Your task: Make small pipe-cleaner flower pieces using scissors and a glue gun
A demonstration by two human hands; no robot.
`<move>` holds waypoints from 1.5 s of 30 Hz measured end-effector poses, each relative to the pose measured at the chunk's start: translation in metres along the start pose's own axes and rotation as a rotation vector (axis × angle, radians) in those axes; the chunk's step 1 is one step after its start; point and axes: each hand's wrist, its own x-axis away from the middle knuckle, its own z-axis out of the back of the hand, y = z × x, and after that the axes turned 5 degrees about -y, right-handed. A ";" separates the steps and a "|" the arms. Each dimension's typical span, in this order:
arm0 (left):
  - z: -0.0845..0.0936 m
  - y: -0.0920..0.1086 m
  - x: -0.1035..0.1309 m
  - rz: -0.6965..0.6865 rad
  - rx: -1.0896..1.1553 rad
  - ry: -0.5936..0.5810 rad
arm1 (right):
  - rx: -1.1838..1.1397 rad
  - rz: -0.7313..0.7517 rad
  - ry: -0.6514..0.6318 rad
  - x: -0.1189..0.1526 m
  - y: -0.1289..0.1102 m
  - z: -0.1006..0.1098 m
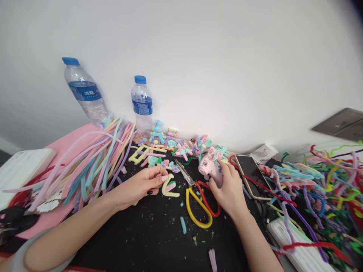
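My left hand [146, 186] is closed in a pinch on a bent pale yellow pipe cleaner [166, 190], which has a curled top and a straight lower end. My right hand [230, 185] is wrapped round a pale pink object [209, 168] with a rounded front; its exact kind is unclear, since fingers cover part of it. Between the hands lie scissors [195, 196] with one yellow and one red handle, blades pointing away from me and slightly apart. A short blue pipe cleaner piece [183, 225] and a pale lilac one [212, 259] rest on the black mat [159, 234].
Two blue-capped bottles [142, 105] stand by the wall. Pastel pipe cleaners [99, 158] are heaped at left, a bright tangle [326, 189] at right. Small shaped pieces [159, 139] line the back. A phone [252, 175] lies beyond my right hand.
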 end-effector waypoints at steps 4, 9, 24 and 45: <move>-0.005 0.004 0.003 -0.033 -0.088 -0.087 | -0.153 0.088 0.069 0.004 -0.016 0.006; -0.009 0.009 0.007 -0.048 -0.213 -0.266 | -0.590 0.230 -0.231 0.003 -0.047 0.013; -0.013 0.001 0.005 0.033 -0.196 -0.523 | -0.350 0.700 -0.879 -0.047 -0.093 0.024; -0.009 -0.003 -0.002 0.006 -0.135 -0.242 | -1.182 -0.195 -0.546 -0.011 -0.042 0.008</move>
